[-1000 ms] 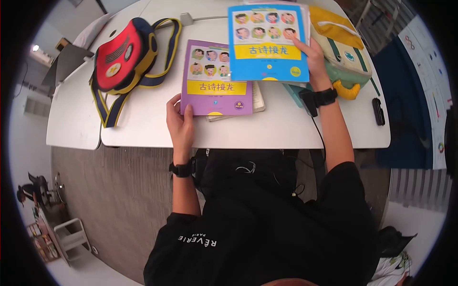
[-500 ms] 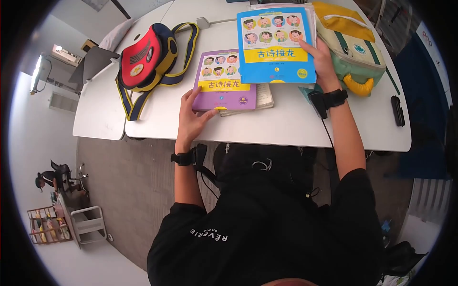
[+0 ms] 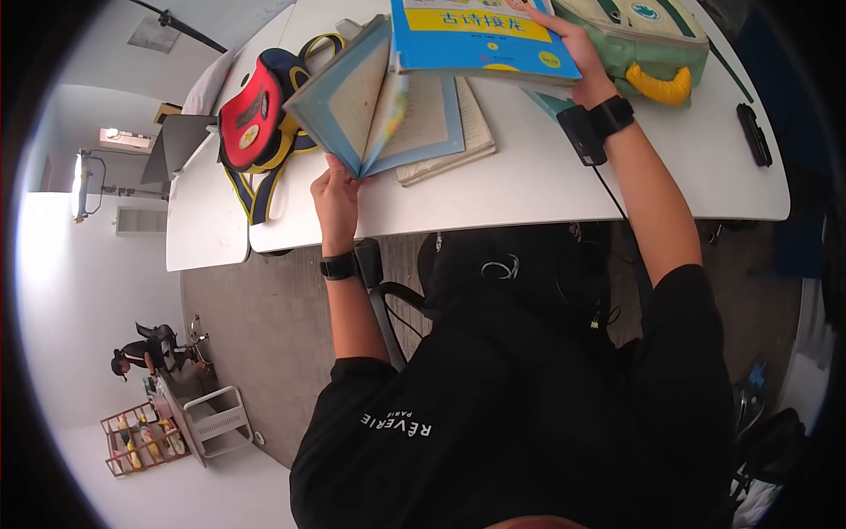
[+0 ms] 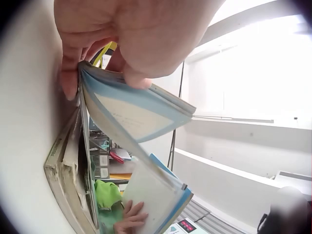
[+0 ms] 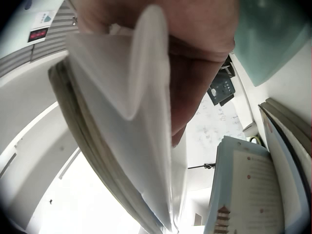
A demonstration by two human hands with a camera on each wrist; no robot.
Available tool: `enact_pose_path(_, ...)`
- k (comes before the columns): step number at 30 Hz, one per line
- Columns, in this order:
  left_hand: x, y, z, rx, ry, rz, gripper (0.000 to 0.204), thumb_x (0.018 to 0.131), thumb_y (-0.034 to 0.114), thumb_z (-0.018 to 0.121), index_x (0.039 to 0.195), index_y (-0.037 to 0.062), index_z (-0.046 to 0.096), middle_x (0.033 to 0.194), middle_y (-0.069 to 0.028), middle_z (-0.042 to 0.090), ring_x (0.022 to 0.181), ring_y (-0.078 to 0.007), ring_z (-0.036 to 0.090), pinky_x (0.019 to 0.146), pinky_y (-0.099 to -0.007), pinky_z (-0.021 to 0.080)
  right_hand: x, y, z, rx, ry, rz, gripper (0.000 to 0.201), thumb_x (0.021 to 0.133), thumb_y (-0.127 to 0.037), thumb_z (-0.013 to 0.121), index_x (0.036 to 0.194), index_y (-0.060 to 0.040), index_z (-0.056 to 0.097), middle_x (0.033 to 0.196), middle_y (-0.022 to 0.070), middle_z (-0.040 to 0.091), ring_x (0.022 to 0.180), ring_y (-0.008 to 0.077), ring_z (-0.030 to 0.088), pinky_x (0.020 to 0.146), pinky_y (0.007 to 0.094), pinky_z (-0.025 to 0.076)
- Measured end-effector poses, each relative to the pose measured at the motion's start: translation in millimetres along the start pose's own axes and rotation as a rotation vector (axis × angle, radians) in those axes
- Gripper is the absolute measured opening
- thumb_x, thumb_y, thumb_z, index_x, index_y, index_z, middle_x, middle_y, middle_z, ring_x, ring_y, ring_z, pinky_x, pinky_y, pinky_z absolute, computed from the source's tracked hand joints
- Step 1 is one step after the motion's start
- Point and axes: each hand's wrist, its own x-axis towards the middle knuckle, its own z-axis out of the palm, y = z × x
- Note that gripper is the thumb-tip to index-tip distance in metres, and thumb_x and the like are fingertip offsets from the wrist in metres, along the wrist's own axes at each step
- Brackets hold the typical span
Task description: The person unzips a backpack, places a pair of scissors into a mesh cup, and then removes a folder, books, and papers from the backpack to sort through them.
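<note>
My left hand (image 3: 337, 204) pinches the lower spine edge of a spread book (image 3: 427, 123), whose blue-bordered pages face up and whose left part is lifted. In the left wrist view, the thumb and fingers of the left hand (image 4: 136, 36) hold that book (image 4: 141, 114) at its spine. Partly under it lies a worn book (image 3: 478, 132). My right hand (image 3: 582, 57) grips the blue-covered book (image 3: 485, 44) by its right side, raised above the table. Loose white sheets (image 5: 117, 87) hang by the right hand (image 5: 195, 34) in the right wrist view.
A red and navy bag (image 3: 251, 123) lies left on the white table (image 3: 634, 176). The green and cream backpack (image 3: 656, 44) stands at the back right, with a black case (image 3: 754, 135) at the right edge. A teal item (image 3: 551, 104) is under the blue book.
The purple-covered book has been opened, its cover no longer showing. The left hand has moved to its spine edge. The blue book remains in the right hand, higher in view.
</note>
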Motion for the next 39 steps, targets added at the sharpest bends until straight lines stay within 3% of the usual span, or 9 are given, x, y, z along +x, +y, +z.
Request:
enact_pose_path(1,-1.6,2.1,3.9,-0.097,0.015,0.001,0.051,0.106,0.038,0.046,0.091,-0.0071,0.065,0.092,-0.0106,0.067,0.081,-0.0172,0.064,0.070,-0.0317,0.054,-0.9,2.1,-3.1,0.003,0.003,-0.003,0.044,0.097,-0.030,0.062,0.130,-0.0003,0.061,0.117,0.0089,0.069,0.092,0.0117,0.068,0.081,0.0232,0.053)
enact_pose_path(3,-4.7,2.0,11.6,-0.117,0.042,0.009,0.050,0.106,0.037,0.045,0.093,-0.0075,0.065,0.093,-0.0109,0.067,0.081,-0.0175,0.065,0.071,-0.0322,0.054,-22.3,-10.2,40.3,0.357,-0.005,0.012,0.036,0.098,-0.010,0.056,0.130,0.0066,0.054,0.111,0.0122,0.068,0.097,0.0197,0.067,0.084,0.0301,0.054)
enact_pose_path(4,-5.2,3.1,13.3,-0.140,0.071,0.017,0.050,0.107,0.036,0.045,0.096,-0.0080,0.064,0.095,-0.0111,0.067,0.082,-0.0178,0.065,0.072,-0.0326,0.054,-15.1,-5.3,23.8,0.359,-0.008,0.010,0.036,0.098,-0.010,0.056,0.130,0.0066,0.054,0.111,0.0122,0.068,0.097,0.0197,0.067,0.084,0.0301,0.054)
enact_pose_path(6,-3.7,0.3,9.7,-0.137,0.049,0.030,0.049,0.107,0.037,0.043,0.098,-0.0061,0.064,0.097,-0.0112,0.067,0.084,-0.0186,0.065,0.074,-0.0342,0.054,7.2,9.5,-19.7,0.106,-0.058,-0.075,0.045,0.099,-0.028,0.058,0.135,0.0008,0.057,0.119,0.0102,0.068,0.095,0.0126,0.068,0.086,0.0240,0.054)
enact_pose_path(10,-0.1,-17.8,-6.7,-0.120,0.040,0.055,0.047,0.107,0.037,0.042,0.101,-0.0037,0.063,0.101,-0.0113,0.066,0.087,-0.0189,0.064,0.075,-0.0355,0.055,-0.2,10.2,8.0,0.231,-0.086,-0.108,0.046,0.101,-0.025,0.055,0.139,0.0008,0.053,0.120,0.0116,0.068,0.100,0.0141,0.069,0.089,0.0245,0.054)
enact_pose_path(15,-7.1,-7.1,3.8,-0.146,0.046,0.062,0.046,0.107,0.037,0.043,0.105,-0.0049,0.061,0.101,-0.0123,0.066,0.087,-0.0190,0.065,0.076,-0.0358,0.056,13.7,12.7,-26.1,0.193,-0.074,-0.042,0.044,0.100,-0.023,0.058,0.134,0.0043,0.055,0.117,0.0155,0.069,0.094,0.0182,0.071,0.080,0.0265,0.058)
enact_pose_path(22,-6.7,-11.5,-3.4,-0.227,0.008,0.047,0.040,0.108,0.032,0.041,0.111,-0.0045,0.059,0.103,-0.0119,0.065,0.092,-0.0212,0.064,0.079,-0.0381,0.056,21.3,14.5,-39.2,0.225,-0.107,-0.007,0.040,0.098,-0.023,0.060,0.127,0.0054,0.059,0.112,0.0160,0.070,0.091,0.0185,0.071,0.078,0.0275,0.059)
enact_pose_path(31,-6.8,-17.5,-1.0,-0.074,0.013,0.099,0.045,0.108,0.029,0.043,0.101,-0.0097,0.064,0.102,-0.0131,0.067,0.091,-0.0194,0.064,0.080,-0.0377,0.055,11.0,11.3,-21.9,0.254,-0.098,-0.004,0.041,0.099,-0.022,0.060,0.130,0.0045,0.056,0.119,0.0165,0.068,0.095,0.0198,0.071,0.082,0.0293,0.058)
enact_pose_path(39,-9.1,-17.4,5.5,0.020,0.070,0.113,0.048,0.108,0.031,0.044,0.104,-0.0126,0.064,0.100,-0.0138,0.067,0.087,-0.0181,0.064,0.077,-0.0349,0.055,17.2,11.7,-37.7,0.235,-0.097,0.009,0.040,0.100,-0.021,0.058,0.131,0.0042,0.057,0.120,0.0172,0.067,0.097,0.0207,0.071,0.083,0.0294,0.058)
